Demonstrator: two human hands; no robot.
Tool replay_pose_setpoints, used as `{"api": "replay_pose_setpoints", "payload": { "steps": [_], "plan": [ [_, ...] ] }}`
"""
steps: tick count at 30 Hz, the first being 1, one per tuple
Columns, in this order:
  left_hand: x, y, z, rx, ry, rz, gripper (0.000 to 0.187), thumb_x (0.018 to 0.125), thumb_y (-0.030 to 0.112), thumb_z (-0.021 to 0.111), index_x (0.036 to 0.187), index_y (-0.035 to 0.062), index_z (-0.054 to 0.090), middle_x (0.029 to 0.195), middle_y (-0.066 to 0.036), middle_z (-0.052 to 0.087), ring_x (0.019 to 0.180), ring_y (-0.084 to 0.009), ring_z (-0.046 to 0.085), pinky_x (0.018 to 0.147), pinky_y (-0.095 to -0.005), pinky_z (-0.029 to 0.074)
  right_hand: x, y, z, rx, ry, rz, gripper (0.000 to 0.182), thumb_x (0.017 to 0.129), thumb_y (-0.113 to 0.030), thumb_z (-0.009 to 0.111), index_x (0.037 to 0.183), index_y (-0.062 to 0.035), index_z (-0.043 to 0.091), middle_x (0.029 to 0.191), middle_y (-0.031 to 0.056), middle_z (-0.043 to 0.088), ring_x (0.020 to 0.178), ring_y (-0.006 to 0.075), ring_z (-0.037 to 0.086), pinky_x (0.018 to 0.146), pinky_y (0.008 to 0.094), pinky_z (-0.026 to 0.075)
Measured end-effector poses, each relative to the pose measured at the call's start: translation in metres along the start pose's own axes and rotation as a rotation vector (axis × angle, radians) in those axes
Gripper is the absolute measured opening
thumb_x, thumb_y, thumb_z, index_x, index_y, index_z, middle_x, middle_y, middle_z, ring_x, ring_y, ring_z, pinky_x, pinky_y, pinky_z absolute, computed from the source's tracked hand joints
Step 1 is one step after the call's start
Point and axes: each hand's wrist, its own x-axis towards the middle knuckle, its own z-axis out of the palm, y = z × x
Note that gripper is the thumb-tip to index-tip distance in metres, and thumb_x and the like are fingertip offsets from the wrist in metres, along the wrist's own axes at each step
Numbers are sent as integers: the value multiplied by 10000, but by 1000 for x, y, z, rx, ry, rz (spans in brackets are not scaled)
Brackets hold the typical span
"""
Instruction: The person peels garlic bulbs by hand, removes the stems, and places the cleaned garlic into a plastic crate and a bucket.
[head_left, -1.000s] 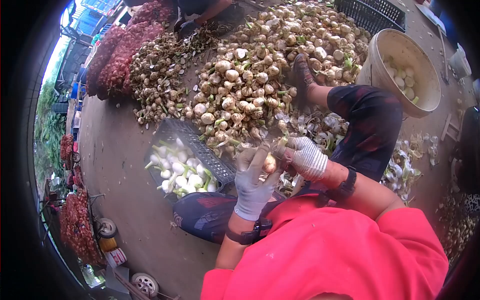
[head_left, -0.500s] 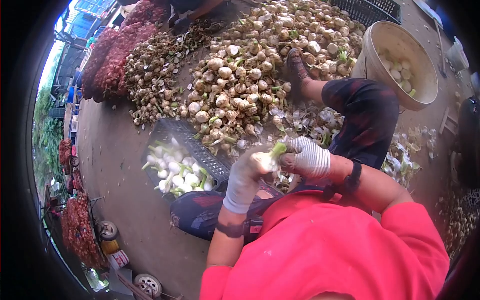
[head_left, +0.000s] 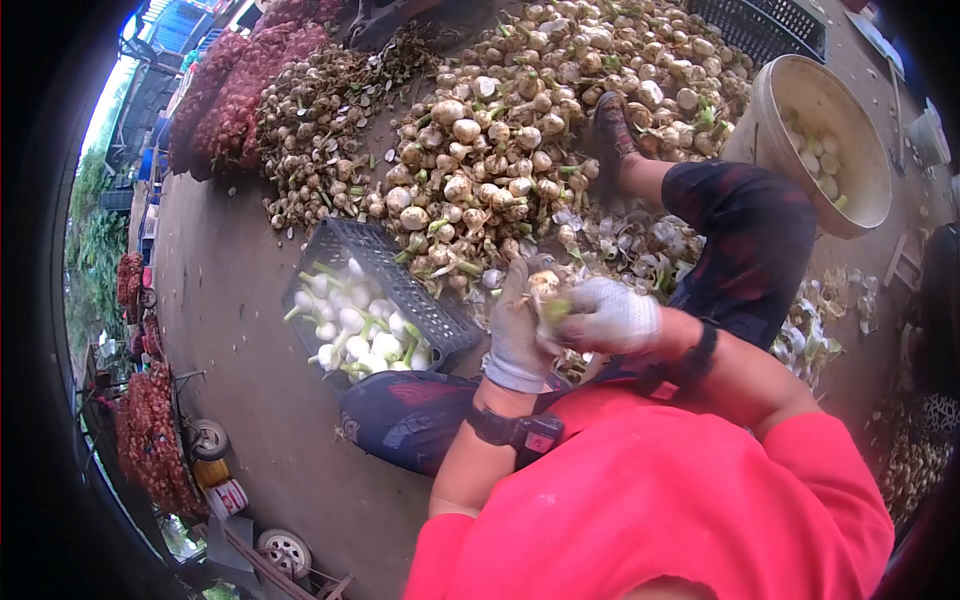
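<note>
My left hand (head_left: 516,330), in a soiled white glove, is closed around a garlic bulb (head_left: 545,284) in front of my lap. The bulb still has brownish skin on it, and its green stem points toward my right side. My right hand (head_left: 606,316), in a striped white glove, has its fingers closed at the stem; motion smears them a little. Just left of my hands stands a black plastic crate (head_left: 425,293), tilted in view. Peeled white garlic bulbs (head_left: 355,322) with short green stems lie in it.
A big heap of unpeeled garlic (head_left: 480,165) spreads ahead, with loose skins (head_left: 640,240) near my foot. A white bucket (head_left: 868,160) holding peeled bulbs stands at right. Red net sacks (head_left: 235,105) lie far left; another black crate (head_left: 765,35) is at the back.
Both hands have moved slightly up and away from my body with the bulb. The bulb is turned, its stem now lower against my right fingers. The whole view has shifted slightly.
</note>
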Motion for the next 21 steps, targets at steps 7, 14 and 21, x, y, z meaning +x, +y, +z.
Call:
{"api": "replay_pose_setpoints", "payload": {
  "steps": [7,14,21],
  "plan": [
    [-5,0,-7,492,47,211,544,971,501,295,1140,33,517,940,-87,597,791,-179,580,677,-344,503,-38,-8,-55,-1364,224,492,522,794,-326,620,1177,18,529,887,220,650,761,325,655,682,408,515],
    [-2,0,-5,1039,-41,565,592,955,497,334,1136,-26,543,952,-114,556,827,-178,552,745,-324,478,13,-2,1,-541,388,235,348,801,-354,608,861,-17,671,727,203,637,696,356,632,657,403,497],
    [7,-2,-8,1477,55,749,420,912,361,476,1069,-19,566,874,-199,540,795,-351,541,723,-406,440,31,20,-5,-646,250,273,238,771,-216,565,809,-4,666,724,252,610,676,395,616,624,430,491]
  ]
}}
